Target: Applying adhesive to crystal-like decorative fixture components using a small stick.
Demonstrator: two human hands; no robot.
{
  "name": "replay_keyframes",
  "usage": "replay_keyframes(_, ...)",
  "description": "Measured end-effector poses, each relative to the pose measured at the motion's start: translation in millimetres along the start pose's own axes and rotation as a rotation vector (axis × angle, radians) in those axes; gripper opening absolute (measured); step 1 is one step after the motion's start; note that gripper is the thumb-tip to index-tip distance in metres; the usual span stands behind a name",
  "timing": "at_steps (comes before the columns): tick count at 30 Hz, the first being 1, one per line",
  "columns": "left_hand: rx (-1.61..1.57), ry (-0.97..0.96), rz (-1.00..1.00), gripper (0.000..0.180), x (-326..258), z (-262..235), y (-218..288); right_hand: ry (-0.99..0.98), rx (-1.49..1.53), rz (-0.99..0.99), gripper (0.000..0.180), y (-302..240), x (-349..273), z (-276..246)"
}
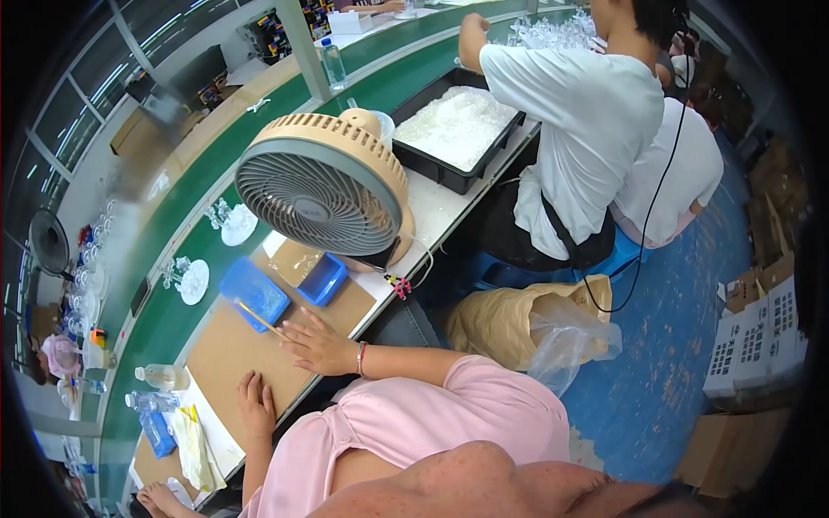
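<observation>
My right hand [315, 344] lies palm down on a brown board [226, 356], its fingers spread. A thin wooden stick [257, 318], perhaps a brush, leans over the rim of a shallow blue tray [237, 282]; its lower end is at my right fingertips, and I see no grip on it. My left hand [256, 404] rests on the board near the table edge, fingers slightly bent and apart, holding nothing. Beyond my right hand stands a second blue container [325, 281], beside a flat tan piece [294, 262].
A large fan [324, 186] stands beyond the trays. Clear plastic pieces [188, 281] sit on the green conveyor. Bottles [161, 376] and a yellow-white cloth [195, 449] lie at left. A co-worker [579, 129] sits by a black bin [458, 177]; another person's hand [162, 499] shows lower left.
</observation>
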State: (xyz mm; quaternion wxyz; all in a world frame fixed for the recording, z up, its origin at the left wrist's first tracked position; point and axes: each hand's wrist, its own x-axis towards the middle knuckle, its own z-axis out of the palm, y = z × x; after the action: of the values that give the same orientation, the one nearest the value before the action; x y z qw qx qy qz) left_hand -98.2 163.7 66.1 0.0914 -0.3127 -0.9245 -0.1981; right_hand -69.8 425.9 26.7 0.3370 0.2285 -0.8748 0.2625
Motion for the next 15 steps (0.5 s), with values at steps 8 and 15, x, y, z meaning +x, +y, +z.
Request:
replay_keyframes(8, -0.069, 0.000, -0.022, 0.034, -0.9, -2.7, 2.6, -0.053, -0.029, 0.060, 0.046, -4.1, -3.1, -2.7)
replay_keyframes(15, -0.113, 0.014, -0.032, 0.036, -4.0, -1.0, -8.4, -0.162, -0.095, 0.060, 0.051, -7.5, 6.8, -2.5)
